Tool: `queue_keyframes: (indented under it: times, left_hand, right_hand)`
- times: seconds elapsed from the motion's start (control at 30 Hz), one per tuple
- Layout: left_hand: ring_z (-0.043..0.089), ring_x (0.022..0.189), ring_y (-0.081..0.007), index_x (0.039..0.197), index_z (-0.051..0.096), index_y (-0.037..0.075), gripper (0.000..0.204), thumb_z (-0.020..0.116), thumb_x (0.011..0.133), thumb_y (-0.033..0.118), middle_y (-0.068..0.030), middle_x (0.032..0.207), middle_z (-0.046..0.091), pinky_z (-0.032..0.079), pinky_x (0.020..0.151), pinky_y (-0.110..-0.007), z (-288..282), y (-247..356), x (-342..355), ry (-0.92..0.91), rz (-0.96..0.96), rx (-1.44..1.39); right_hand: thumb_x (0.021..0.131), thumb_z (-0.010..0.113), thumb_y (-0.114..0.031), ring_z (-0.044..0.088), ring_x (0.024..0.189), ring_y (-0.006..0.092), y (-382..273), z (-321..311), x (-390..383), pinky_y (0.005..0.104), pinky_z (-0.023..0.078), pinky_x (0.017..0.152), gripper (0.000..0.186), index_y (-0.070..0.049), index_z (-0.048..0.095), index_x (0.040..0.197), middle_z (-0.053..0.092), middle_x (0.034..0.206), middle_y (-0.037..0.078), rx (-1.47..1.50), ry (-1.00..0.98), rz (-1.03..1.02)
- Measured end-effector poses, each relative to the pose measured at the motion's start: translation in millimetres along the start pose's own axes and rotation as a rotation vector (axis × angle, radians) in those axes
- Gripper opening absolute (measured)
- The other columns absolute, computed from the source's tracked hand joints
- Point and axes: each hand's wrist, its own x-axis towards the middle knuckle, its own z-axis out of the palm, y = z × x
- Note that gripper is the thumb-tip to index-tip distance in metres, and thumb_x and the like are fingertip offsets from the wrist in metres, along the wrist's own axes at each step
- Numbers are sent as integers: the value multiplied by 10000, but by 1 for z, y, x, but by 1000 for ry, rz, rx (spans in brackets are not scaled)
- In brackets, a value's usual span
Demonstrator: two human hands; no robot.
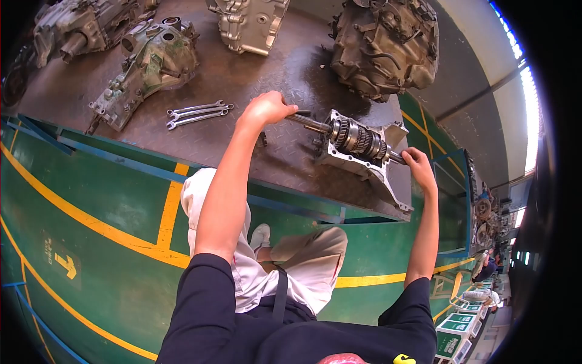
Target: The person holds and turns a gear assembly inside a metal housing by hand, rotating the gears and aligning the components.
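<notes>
A gear shaft assembly (359, 138) lies in an open silver gearbox housing half (364, 167) at the right end of the metal-topped table. My left hand (267, 109) is closed around the long shaft end sticking out to the left. At the opposite side my right hand (417, 162) pinches the short shaft end near the housing's right edge. Several gears of different sizes sit along the shaft between my hands. The undersides of my fingers are hidden. Left of my left hand lie several combination wrenches (199, 113), side by side.
Large gearbox units stand at the back: a greenish one (151, 67), a silver case (251, 24) and a bulky dark transmission (388, 48) with an oily patch beside it. Blue rails (121, 151) run along the table's near edge. The green floor (109, 182) has yellow lines.
</notes>
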Motion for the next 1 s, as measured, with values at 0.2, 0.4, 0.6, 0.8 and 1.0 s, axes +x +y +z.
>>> queue_keyframes:
  times: [0.2, 0.4, 0.6, 0.8, 1.0]
  left_hand:
    - [722, 1024, -313, 1178, 737, -3, 551, 855, 827, 405, -197, 1116, 757, 551, 911, -411, 4, 2, 6, -27, 279, 38]
    - [716, 1094, -324, 1195, 760, 48, 562, 878, 775, 401, -183, 1162, 757, 546, 979, -423, 0, 6, -11, -6, 331, 56]
    - [716, 1064, -338, 1129, 770, 88, 461, 877, 729, 289, -168, 1088, 762, 560, 946, -442, 36, 19, -10, 32, 392, 61]
    - [713, 1063, -349, 1107, 761, 74, 411, 860, 736, 221, -169, 1069, 757, 547, 966, -463, 33, 10, -10, 92, 440, 66]
    - [700, 1098, -341, 1088, 746, 93, 336, 825, 808, 261, -130, 1053, 758, 416, 1062, -670, 42, 28, -17, 114, 479, 203]
  right_hand:
    - [859, 788, -28, 564, 790, 101, -31, 3, -23, 262, 467, 748, 219, -1, 654, 1031, 634, 882, 8, 165, 109, -148]
    - [815, 817, -212, 503, 740, 92, -13, 10, -12, 273, 403, 648, 283, 1, 674, 934, 575, 785, -8, 226, 118, -225]
    - [949, 667, -180, 536, 644, 117, 44, -2, -10, 301, 408, 580, 236, 28, 662, 838, 573, 692, 27, 224, 166, -266]
    - [1035, 605, -151, 597, 601, 175, 0, 17, 1, 329, 445, 568, 232, 29, 642, 894, 624, 661, 83, 227, 129, -155]
    - [969, 623, -84, 613, 757, 433, -30, 25, -19, 459, 492, 718, 159, 74, 609, 952, 644, 819, 246, -156, 310, -401]
